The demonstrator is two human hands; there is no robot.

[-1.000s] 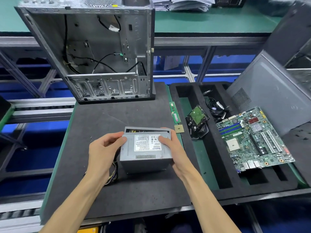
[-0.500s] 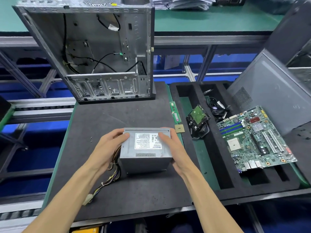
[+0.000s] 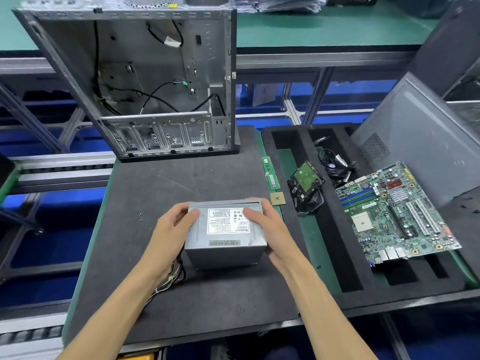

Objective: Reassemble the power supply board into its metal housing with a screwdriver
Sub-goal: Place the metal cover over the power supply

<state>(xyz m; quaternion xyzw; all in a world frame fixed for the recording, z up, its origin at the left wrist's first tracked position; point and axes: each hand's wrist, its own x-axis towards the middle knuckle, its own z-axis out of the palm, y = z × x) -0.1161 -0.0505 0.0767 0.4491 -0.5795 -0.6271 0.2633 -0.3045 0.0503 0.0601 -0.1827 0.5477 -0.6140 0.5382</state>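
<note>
A grey metal power supply box [image 3: 225, 239] with a white label on top sits on the dark foam mat [image 3: 161, 193] in front of me. My left hand [image 3: 171, 229] grips its left side and my right hand [image 3: 270, 229] grips its right side, thumbs on top. A bundle of coloured wires [image 3: 171, 279] trails out from under its left end. Two small screws [image 3: 140, 216] lie on the mat to the left. No screwdriver is visible.
An open, empty computer case [image 3: 145, 81] stands at the back of the mat. A black foam tray [image 3: 335, 258] to the right holds a hard drive [image 3: 306, 180], cables and a motherboard [image 3: 394, 214]. RAM sticks [image 3: 270, 172] and a CPU chip [image 3: 277, 198] lie beside it. A grey side panel [image 3: 420, 141] leans at far right.
The box's lid has gone from slightly raised at the back to flush. The wire bundle, first hidden under my left forearm, shows below it. Both hands keep their grip.
</note>
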